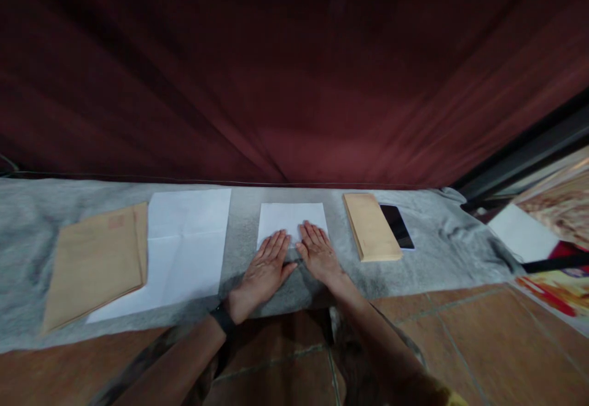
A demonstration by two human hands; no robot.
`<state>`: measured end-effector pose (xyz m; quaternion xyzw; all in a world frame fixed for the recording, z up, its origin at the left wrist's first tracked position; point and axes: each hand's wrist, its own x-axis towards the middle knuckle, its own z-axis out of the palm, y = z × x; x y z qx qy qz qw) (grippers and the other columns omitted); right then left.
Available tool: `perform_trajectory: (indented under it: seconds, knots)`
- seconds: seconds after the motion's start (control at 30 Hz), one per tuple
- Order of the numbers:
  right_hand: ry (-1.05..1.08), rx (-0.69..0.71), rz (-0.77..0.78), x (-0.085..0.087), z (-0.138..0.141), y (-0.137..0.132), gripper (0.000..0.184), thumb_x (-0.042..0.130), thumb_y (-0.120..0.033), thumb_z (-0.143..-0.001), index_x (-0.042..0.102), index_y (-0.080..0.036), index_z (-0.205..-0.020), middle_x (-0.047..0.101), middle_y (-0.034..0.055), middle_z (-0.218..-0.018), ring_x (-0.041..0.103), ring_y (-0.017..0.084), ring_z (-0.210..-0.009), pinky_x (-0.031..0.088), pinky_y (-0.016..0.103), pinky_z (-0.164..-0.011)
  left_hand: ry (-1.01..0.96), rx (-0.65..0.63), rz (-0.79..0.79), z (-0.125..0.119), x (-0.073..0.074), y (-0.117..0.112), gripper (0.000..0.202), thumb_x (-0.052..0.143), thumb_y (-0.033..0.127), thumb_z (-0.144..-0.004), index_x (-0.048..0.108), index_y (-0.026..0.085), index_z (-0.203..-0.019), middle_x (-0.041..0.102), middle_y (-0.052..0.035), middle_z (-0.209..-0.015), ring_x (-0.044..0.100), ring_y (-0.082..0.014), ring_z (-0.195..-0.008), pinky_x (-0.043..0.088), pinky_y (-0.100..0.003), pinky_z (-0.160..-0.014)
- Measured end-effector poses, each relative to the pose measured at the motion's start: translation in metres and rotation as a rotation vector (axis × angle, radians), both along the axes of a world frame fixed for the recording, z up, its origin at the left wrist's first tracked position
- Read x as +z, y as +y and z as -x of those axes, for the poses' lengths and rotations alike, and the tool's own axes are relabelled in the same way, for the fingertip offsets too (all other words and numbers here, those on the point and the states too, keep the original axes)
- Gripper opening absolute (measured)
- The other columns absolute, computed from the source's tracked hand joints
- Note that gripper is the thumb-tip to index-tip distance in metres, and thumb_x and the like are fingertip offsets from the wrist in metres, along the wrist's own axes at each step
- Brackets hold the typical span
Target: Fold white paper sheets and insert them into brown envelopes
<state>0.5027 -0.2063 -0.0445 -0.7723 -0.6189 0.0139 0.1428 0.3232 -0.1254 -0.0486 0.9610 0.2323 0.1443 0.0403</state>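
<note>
A white sheet of paper [291,213], which looks folded, lies flat in front of me on a grey cloth. My left hand [267,266] rests with outstretched fingers on its near left edge, a dark band around the wrist. On the near right edge lies my right hand [319,254], palm down, fingers straight. Both palms hide the paper's near corners. Neither hand grips anything. To the right sits a stack of tan envelopes [372,227], partly over a dark phone or tablet [398,226].
Larger brown envelopes [99,259] lie at left, overlapping white paper [188,246] with a crease across it. The grey cloth [442,252] covers a narrow surface against a dark red curtain [294,87]. Tiled floor [501,332] shows below. Printed boards [564,283] stand at far right.
</note>
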Motion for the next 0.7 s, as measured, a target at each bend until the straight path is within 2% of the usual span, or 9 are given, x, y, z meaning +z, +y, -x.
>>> perform_trajectory:
  seconds: [0.27,0.47,0.6,0.7]
  knots:
    - [-0.029,-0.064,-0.022,-0.004,0.002,0.001,0.055,0.039,-0.037,-0.107,0.037,-0.017,-0.158,0.033,0.0098,-0.165,0.032,0.024,-0.153,0.026,0.045,-0.125,0.009,0.099,-0.005,0.009,0.008,0.013,0.063,0.040,0.048,-0.102,0.044,0.008,-0.151,0.045,-0.0200,-0.157,0.038,-0.0296,-0.150,0.032,-0.049,-0.124]
    - [0.002,-0.117,0.030,0.004,0.007,0.004,0.054,0.042,-0.035,-0.105,0.040,-0.018,-0.157,0.033,0.0091,-0.165,0.033,0.025,-0.152,0.027,0.045,-0.125,-0.037,0.083,0.006,-0.015,0.023,0.020,0.060,0.032,0.040,-0.104,0.041,0.007,-0.153,0.045,-0.0176,-0.159,0.035,-0.0269,-0.152,0.034,-0.046,-0.124]
    - [0.006,-0.136,0.052,0.005,0.011,0.006,0.054,0.043,-0.034,-0.105,0.041,-0.017,-0.156,0.034,0.0087,-0.164,0.034,0.027,-0.152,0.028,0.046,-0.124,-0.027,0.048,0.020,-0.034,0.020,0.027,0.057,0.030,0.037,-0.105,0.042,0.014,-0.155,0.043,-0.0129,-0.161,0.035,-0.0258,-0.152,0.034,-0.046,-0.123]
    - [0.005,-0.147,0.038,0.005,0.011,0.007,0.054,0.044,-0.037,-0.105,0.042,-0.019,-0.156,0.036,0.0077,-0.164,0.036,0.027,-0.151,0.029,0.046,-0.123,0.021,0.122,0.022,-0.038,0.012,0.037,0.056,0.030,0.039,-0.104,0.046,0.015,-0.152,0.044,-0.0136,-0.159,0.037,-0.0277,-0.150,0.034,-0.048,-0.122]
